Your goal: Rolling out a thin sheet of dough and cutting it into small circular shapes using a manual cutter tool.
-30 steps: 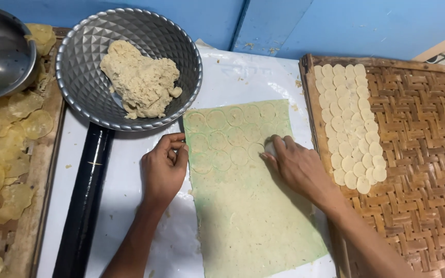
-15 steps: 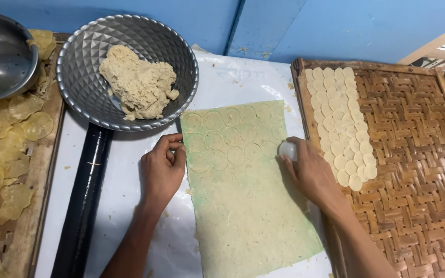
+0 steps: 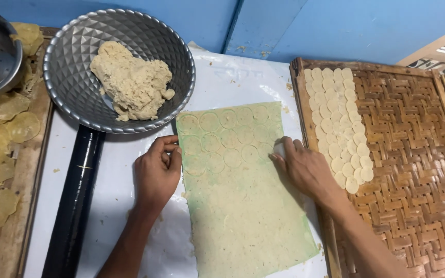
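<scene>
Resting fingers-curled on the dough sheet's point(image 3: 243, 206) left edge, the left hand point(image 3: 156, 172) steadies it while the right hand point(image 3: 305, 167) grips a small round cutter point(image 3: 279, 150) at its right edge.

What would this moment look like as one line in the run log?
left hand: flat on dough sheet edge | right hand: gripping small round cutter at sheet's right edge | cut discs: rows on woven tray

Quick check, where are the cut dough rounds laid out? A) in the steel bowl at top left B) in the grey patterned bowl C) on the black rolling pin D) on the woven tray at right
D: the pale cut rounds lie in neat rows on the woven tray, just beyond the right hand; the grey patterned bowl holds only a lump of dough.
</scene>
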